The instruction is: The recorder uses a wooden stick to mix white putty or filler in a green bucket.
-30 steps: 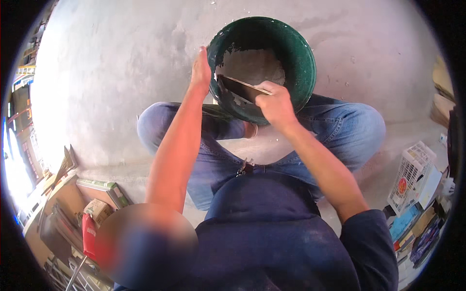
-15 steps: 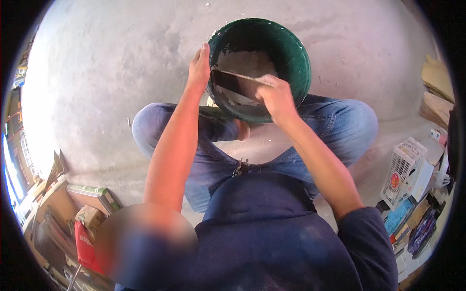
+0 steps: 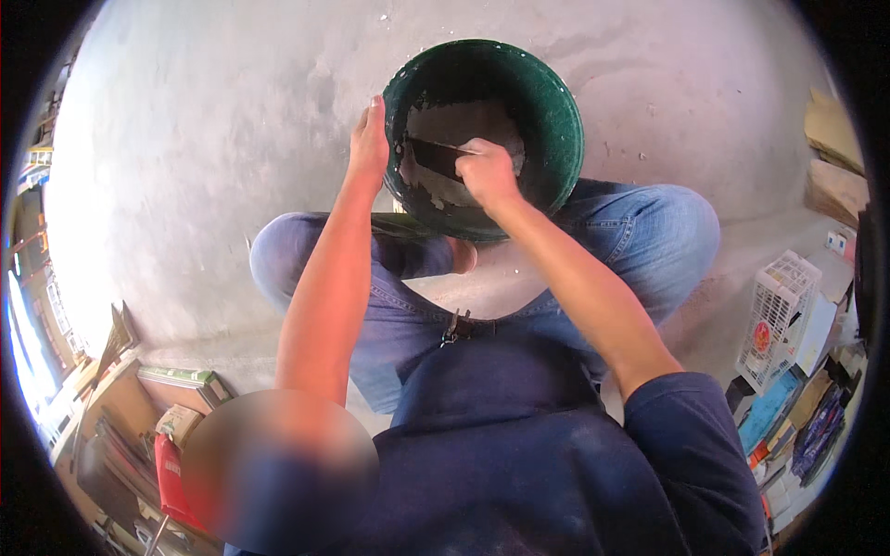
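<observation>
A dark green bucket (image 3: 556, 102) stands on the floor between my bent knees, spattered with white specks along its rim. Grey-white wet paste (image 3: 459, 120) lies in its bottom. My left hand (image 3: 370, 146) is closed against the left side of the rim, thumb pointing up along it and most fingers hidden outside the wall. Inside the bucket, my right hand (image 3: 488, 172) grips a flat scraper (image 3: 434, 157) with a broad dark blade, pointing left toward the near-left wall. The handle is hidden in my fist, and the blade's lower edge is over or in the paste.
Pale concrete floor (image 3: 232, 139) surrounds the bucket. At right are a white plastic basket (image 3: 777, 315), cardboard (image 3: 834, 190) and piled odds and ends. Boards (image 3: 181, 389), a small box and a red packet (image 3: 173, 477) crowd the lower left.
The bucket has shifted slightly left in view, with my left hand still on its rim. My right hand and the scraper have moved left and sit deeper inside.
</observation>
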### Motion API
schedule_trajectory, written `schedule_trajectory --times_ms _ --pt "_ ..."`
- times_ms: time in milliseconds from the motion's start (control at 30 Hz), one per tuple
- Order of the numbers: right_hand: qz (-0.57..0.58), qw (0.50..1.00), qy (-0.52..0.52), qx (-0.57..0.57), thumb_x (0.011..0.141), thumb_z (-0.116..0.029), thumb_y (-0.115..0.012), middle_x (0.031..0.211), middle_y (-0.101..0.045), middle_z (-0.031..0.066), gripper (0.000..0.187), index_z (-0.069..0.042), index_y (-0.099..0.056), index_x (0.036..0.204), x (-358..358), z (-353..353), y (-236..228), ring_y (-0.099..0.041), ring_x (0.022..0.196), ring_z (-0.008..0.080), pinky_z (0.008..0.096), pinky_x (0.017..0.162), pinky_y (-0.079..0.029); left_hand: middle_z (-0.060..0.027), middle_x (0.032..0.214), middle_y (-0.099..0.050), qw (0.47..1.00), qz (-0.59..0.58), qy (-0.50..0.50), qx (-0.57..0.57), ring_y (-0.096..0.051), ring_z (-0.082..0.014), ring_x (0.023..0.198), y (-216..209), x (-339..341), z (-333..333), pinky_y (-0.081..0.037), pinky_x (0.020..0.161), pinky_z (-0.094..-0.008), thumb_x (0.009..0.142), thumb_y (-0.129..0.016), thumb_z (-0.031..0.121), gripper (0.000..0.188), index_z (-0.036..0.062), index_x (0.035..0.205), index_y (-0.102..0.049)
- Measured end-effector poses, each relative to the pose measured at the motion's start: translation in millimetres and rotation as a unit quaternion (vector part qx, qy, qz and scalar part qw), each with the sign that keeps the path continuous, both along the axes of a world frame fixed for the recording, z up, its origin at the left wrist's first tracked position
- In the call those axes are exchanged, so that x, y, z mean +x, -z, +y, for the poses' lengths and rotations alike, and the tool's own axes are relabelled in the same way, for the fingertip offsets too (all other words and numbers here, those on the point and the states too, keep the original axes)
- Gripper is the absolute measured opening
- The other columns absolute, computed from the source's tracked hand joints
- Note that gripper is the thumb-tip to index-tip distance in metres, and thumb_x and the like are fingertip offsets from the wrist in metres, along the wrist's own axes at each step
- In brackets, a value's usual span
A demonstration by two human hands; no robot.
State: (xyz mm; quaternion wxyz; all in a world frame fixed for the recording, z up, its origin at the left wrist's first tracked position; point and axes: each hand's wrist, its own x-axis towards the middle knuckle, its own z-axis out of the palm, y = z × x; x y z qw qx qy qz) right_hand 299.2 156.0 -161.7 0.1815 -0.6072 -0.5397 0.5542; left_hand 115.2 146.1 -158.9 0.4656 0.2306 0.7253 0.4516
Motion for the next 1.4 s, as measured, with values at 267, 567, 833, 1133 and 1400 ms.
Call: schedule_trajectory --times_ms 267,567,833,1133,1400 --pt "0.149 0.985 -0.033 -0.083 0.068 -0.009 -0.057 0.083 -0.068 0.0187 0.027 0.003 -0.069 0.089 34 -14 -67 -0.065 0.077 0.0289 0.0348 0.073 -0.049 -0.0185 0.137 -0.052 0.998 0.047 -0.037 0.020 -0.045 -0.0244 0.127 -3 -25 -22 -0.033 0.107 -0.0347 0.097 -0.044 0.054 0.070 -0.0034 0.135 -0.049" --pt "-0.044 0.935 -0.256 0.242 0.068 -0.014 -0.055 0.089 -0.067 0.0217 0.023 -0.001 -0.069 0.082 16 18 35 -0.064 0.089 0.0394 0.0417 0.080 -0.050 -0.0164 0.131 -0.056 1.000 -0.008 0.008 -0.021 -0.048 -0.0246 0.122 -4 0 2 -0.033 0.104 -0.0324 0.097 -0.044 0.055 0.066 0.0005 0.134 -0.052" --pt "0.084 0.990 -0.109 -0.042 0.066 -0.008 -0.059 0.081 -0.067 0.0203 0.025 0.003 -0.069 0.086 18 11 -45 -0.065 0.075 0.0252 0.0325 0.071 -0.049 -0.0207 0.138 -0.051 0.999 0.041 -0.022 -0.015 -0.045 -0.0277 0.130 -4 -14 -15 -0.031 0.108 -0.0338 0.097 -0.041 0.055 0.069 -0.0011 0.136 -0.049" --pt "0.108 0.991 -0.073 -0.024 0.067 -0.010 -0.059 0.085 -0.068 0.0205 0.031 0.004 -0.068 0.093 39 -17 -78 -0.066 0.080 0.0278 0.0332 0.076 -0.049 -0.0212 0.141 -0.048 0.999 0.031 -0.022 -0.002 -0.043 -0.0302 0.132 -5 -20 -17 -0.031 0.109 -0.0357 0.097 -0.041 0.056 0.070 -0.0010 0.138 -0.047" --pt "0.106 0.983 -0.135 0.070 0.071 -0.008 -0.055 0.082 -0.066 0.0211 0.024 0.003 -0.068 0.088 26 12 -65 -0.065 0.077 0.0328 0.0382 0.073 -0.049 -0.0202 0.140 -0.049 0.998 0.043 -0.025 -0.039 -0.044 -0.0292 0.130 -1 -15 -7 -0.031 0.108 -0.0359 0.096 -0.041 0.057 0.071 -0.0003 0.138 -0.047"
